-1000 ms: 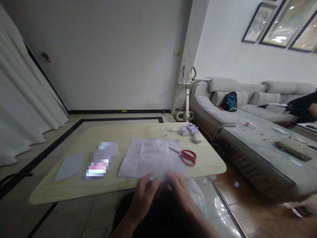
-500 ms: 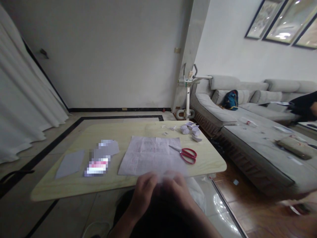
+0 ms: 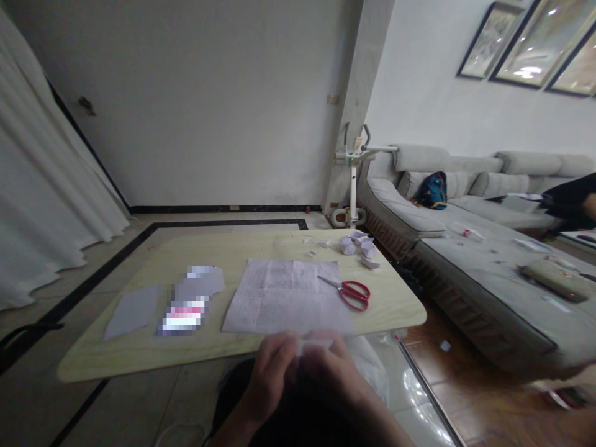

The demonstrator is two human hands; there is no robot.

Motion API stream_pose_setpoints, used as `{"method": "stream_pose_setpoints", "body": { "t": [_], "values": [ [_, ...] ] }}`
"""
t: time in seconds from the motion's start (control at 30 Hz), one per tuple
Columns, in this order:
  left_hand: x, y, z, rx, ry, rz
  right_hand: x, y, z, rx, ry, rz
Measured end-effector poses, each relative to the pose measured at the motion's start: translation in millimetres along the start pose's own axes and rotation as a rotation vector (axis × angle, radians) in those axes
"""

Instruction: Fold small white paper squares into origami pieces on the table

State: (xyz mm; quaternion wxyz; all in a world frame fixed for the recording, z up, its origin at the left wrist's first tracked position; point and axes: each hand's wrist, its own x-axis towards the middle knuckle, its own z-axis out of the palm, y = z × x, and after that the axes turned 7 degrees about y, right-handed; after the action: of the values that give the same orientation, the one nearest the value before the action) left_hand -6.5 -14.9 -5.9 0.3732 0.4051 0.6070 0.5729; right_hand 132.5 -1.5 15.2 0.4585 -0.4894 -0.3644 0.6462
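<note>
At the table's near edge, my left hand (image 3: 275, 365) and my right hand (image 3: 331, 363) are close together with fingers curled. Both pinch a small white piece of paper (image 3: 315, 343), blurred and mostly hidden by the fingers. Just beyond them a large creased sheet of paper (image 3: 279, 295) with faint print lies flat. Red-handled scissors (image 3: 354, 294) rest on its right side, blades pointing left. Several folded paper pieces (image 3: 357, 243) sit in a group at the far right of the table, beside small paper scraps (image 3: 310, 254).
The pale wooden table (image 3: 223, 357) has rounded corners. On its left lie a plain white sheet (image 3: 131, 311) and a pixelated, lit object (image 3: 184, 310). A grey sofa (image 3: 475, 292) with a blue bag (image 3: 433, 190) stands to the right. Another person's arm (image 3: 572, 198) shows far right.
Both hands have dropped slightly in the picture, along with the whole scene, which shifted a little downward. The white piece between the fingers shows more clearly now. Things on the table stay in place.
</note>
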Motion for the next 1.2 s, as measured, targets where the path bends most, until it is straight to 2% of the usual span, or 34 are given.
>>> {"method": "stream_pose_setpoints", "body": {
  "t": [0.07,0.1,0.23,0.3,0.4,0.57,0.8,0.97,1.03,1.2],
  "values": [
    [1.7,1.7,-1.7,-0.003,-0.008,0.039,3.1,1.3,0.1,-0.028,-0.062,-0.025],
    [3.0,3.3,-2.4,-0.010,-0.047,0.036,4.9,2.2,-0.1,-0.033,-0.089,-0.043],
    [7.6,12.7,-2.3,-0.054,-0.312,0.025,9.6,4.5,-1.0,-0.039,-0.111,-0.135],
    [8.0,16.5,-1.2,-0.063,-0.362,0.074,9.6,3.8,-1.3,-0.047,-0.087,-0.168],
    [7.4,18.4,-0.9,-0.042,-0.371,0.102,7.9,0.8,-1.7,-0.061,-0.084,-0.174],
    [7.3,16.3,-3.5,-0.061,-0.334,0.038,5.6,-6.4,-2.8,-0.082,-0.125,-0.142],
    [13.7,12.0,-5.1,-0.104,-0.355,-0.034,9.9,-7.9,-3.4,-0.144,-0.018,-0.173],
    [14.9,4.9,-4.8,-0.145,-0.343,-0.107,7.2,-5.7,-2.6,-0.081,0.039,-0.144],
    [15.7,7.5,-5.9,-0.071,-0.358,-0.018,6.9,-6.6,-3.7,-0.094,0.064,-0.167],
    [19.7,24.5,-11.3,0.212,-0.411,0.382,11.5,-11.9,-8.8,-0.270,0.018,-0.335]
  ]
}}
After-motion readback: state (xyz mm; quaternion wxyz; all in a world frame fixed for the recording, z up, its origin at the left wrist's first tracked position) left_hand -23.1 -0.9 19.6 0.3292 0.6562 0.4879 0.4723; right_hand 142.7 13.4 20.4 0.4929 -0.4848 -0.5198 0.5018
